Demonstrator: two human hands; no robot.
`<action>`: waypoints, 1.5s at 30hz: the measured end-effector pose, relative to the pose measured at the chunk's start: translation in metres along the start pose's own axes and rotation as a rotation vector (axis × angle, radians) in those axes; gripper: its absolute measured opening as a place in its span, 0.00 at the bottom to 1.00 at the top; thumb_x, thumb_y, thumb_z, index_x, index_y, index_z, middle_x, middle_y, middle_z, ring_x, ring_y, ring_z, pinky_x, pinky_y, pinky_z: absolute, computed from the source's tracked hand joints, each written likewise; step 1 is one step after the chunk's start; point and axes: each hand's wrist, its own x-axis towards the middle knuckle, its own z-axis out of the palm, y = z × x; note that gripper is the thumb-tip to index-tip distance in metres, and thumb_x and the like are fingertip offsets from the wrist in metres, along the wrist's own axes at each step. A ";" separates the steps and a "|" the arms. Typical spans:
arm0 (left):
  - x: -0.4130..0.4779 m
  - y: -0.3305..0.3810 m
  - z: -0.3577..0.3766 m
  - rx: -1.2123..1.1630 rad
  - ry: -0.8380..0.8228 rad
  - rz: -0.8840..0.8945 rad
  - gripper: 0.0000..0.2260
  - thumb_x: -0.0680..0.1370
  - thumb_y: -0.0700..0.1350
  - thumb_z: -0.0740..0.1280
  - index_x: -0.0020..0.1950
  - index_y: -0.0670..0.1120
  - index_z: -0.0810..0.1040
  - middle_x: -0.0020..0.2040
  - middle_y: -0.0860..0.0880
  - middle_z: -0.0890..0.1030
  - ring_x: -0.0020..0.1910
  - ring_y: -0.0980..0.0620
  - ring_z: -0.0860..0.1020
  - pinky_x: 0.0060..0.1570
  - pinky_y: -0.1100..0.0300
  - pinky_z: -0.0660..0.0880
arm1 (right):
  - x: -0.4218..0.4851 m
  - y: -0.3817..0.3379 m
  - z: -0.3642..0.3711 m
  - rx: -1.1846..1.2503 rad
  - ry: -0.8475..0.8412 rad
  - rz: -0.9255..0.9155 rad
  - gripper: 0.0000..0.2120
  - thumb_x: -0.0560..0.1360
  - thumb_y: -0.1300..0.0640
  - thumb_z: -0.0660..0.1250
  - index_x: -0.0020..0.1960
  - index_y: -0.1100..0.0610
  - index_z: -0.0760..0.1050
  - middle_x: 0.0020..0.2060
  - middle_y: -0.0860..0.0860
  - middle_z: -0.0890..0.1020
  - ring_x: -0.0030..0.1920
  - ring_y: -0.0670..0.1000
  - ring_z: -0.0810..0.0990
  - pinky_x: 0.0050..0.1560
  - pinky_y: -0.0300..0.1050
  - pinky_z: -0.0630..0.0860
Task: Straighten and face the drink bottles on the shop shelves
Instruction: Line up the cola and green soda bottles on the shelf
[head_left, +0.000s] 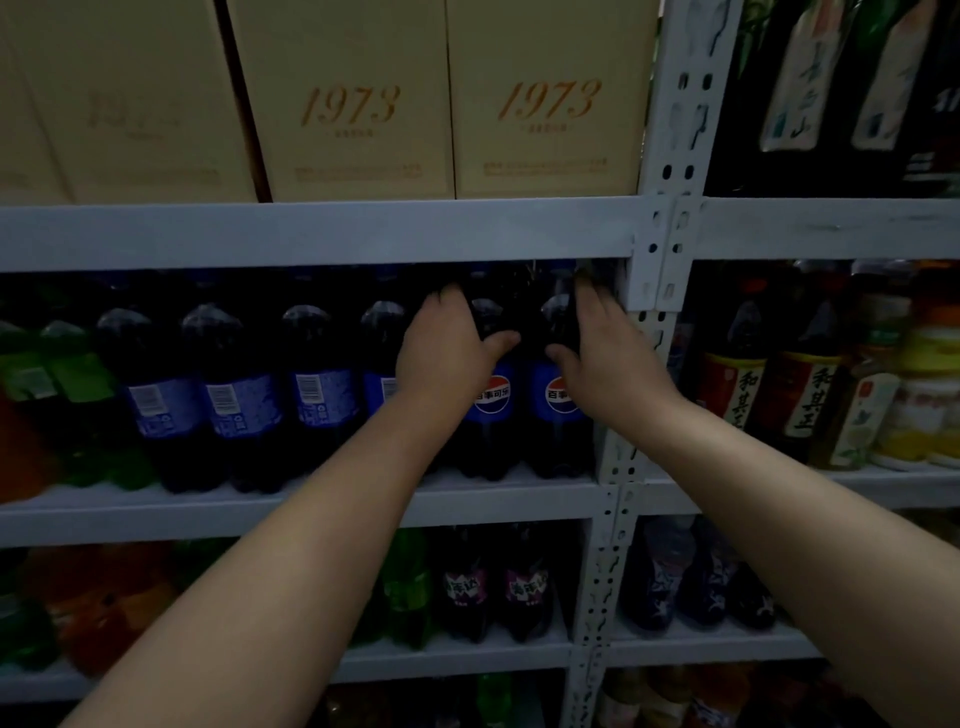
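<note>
At the middle shelf's (311, 501) right end, the left Pepsi bottle (492, 415) and right Pepsi bottle (551, 415) show their logos forward. The left hand (448, 353) and right hand (605, 358) each clasp one bottle's shoulder, probably to twist it. Barcode-facing bottles (240, 405) stand to the left.

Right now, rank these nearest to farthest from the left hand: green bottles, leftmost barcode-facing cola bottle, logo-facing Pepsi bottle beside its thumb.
1. Logo-facing Pepsi bottle, gripped by the left hand.
2. Leftmost barcode-facing cola bottle, well to its left.
3. Green bottles, farther left still.
</note>
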 end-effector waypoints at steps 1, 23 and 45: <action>0.003 -0.003 -0.001 -0.012 -0.018 0.023 0.25 0.71 0.54 0.73 0.62 0.42 0.71 0.60 0.42 0.76 0.58 0.42 0.75 0.50 0.58 0.69 | 0.000 0.001 0.000 0.004 0.003 -0.003 0.37 0.75 0.54 0.66 0.76 0.55 0.49 0.73 0.54 0.61 0.69 0.57 0.65 0.64 0.52 0.66; -0.065 -0.139 -0.085 -0.032 0.341 -0.120 0.17 0.73 0.43 0.70 0.61 0.42 0.76 0.55 0.45 0.78 0.55 0.49 0.76 0.52 0.66 0.65 | 0.026 -0.121 0.050 0.345 -0.184 -0.013 0.25 0.74 0.51 0.64 0.67 0.57 0.63 0.62 0.55 0.72 0.60 0.55 0.73 0.58 0.47 0.71; 0.016 -0.132 -0.096 0.107 -0.013 -0.040 0.29 0.71 0.57 0.72 0.63 0.41 0.68 0.61 0.39 0.72 0.58 0.38 0.73 0.51 0.50 0.71 | 0.044 -0.143 0.064 -0.008 -0.057 0.187 0.35 0.57 0.30 0.71 0.53 0.54 0.72 0.46 0.50 0.78 0.44 0.50 0.77 0.36 0.42 0.71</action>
